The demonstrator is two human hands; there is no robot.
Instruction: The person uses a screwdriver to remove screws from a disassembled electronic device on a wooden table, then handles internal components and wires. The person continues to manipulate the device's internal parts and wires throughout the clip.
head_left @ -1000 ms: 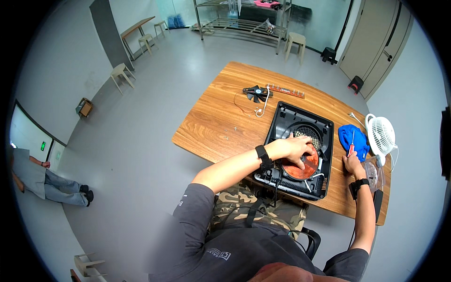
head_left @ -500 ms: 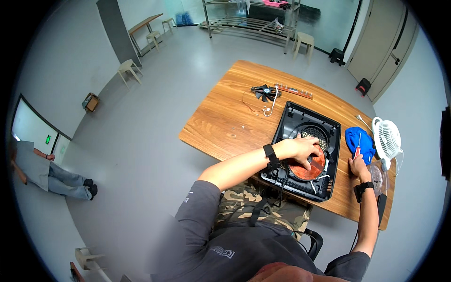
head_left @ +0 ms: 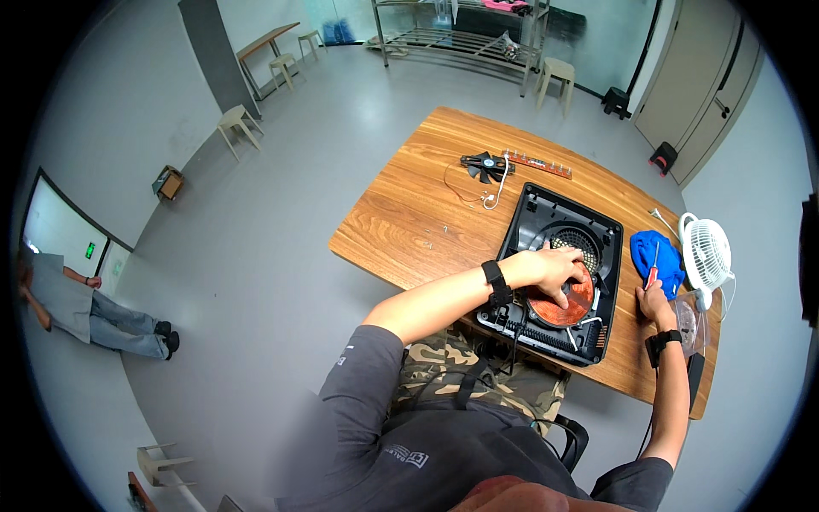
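My left hand (head_left: 559, 273) rests with fingers spread over a round copper coil (head_left: 546, 311), the thumb bent toward the coil's middle. This coil sits in the near part of an opened black appliance housing (head_left: 606, 256), which looks like an induction cooker base. Behind the fingers is the housing's round grille (head_left: 573, 235). At the right side of the table, my right hand (head_left: 653, 302) is closed around the red handle of a screwdriver (head_left: 653, 276), whose shaft points away over a blue cloth (head_left: 646, 252).
A white fan (head_left: 706, 253) and a clear plastic container (head_left: 693, 324) stand at the table's right. Toward the back lie a black fan (head_left: 486, 167) with wires and a reddish circuit strip (head_left: 539, 164). Loose screws (head_left: 429, 244) lie on the wooden table (head_left: 384, 226). A person (head_left: 77, 299) stands far left.
The whole view has shifted slightly. My left hand stays on the coil, and the right keeps hold of the screwdriver in nearly the same place.
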